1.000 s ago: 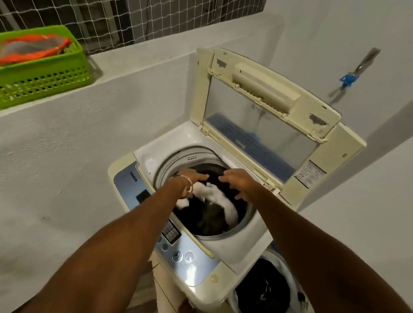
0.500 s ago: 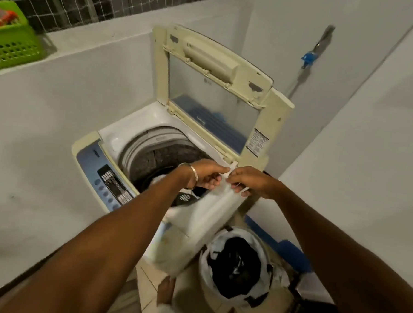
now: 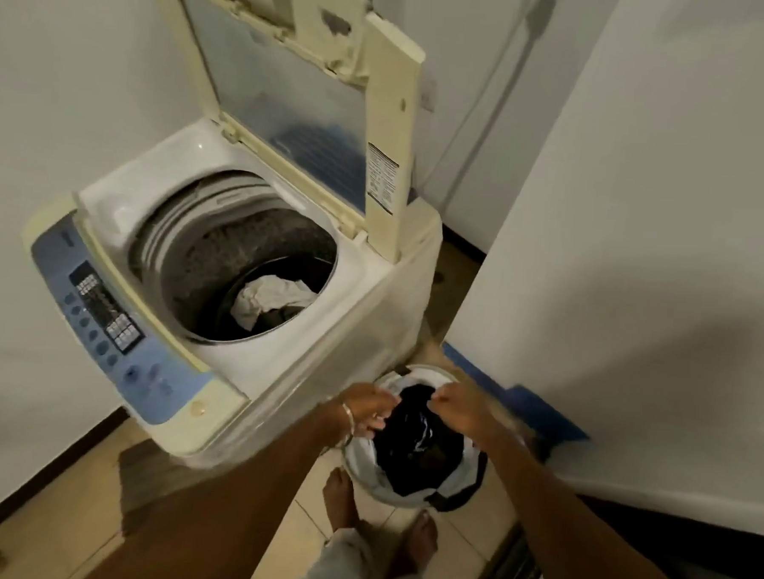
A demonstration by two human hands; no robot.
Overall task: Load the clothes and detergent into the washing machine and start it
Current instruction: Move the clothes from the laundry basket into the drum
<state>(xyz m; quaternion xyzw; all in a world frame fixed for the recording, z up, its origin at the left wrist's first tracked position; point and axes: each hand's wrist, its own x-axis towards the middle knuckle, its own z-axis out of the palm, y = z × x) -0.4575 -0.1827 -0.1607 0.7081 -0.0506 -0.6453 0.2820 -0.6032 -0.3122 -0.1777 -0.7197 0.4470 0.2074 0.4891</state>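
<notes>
Down at the basket on the floor, your left hand and right hand each pinch the dark garment. It's soft, limp, light; gather folds. Left and farther, the washing machine stands lid-up, white cloth inside its steel drum.

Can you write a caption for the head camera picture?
Both hands reach into the laundry bag beside the open washer.
</notes>
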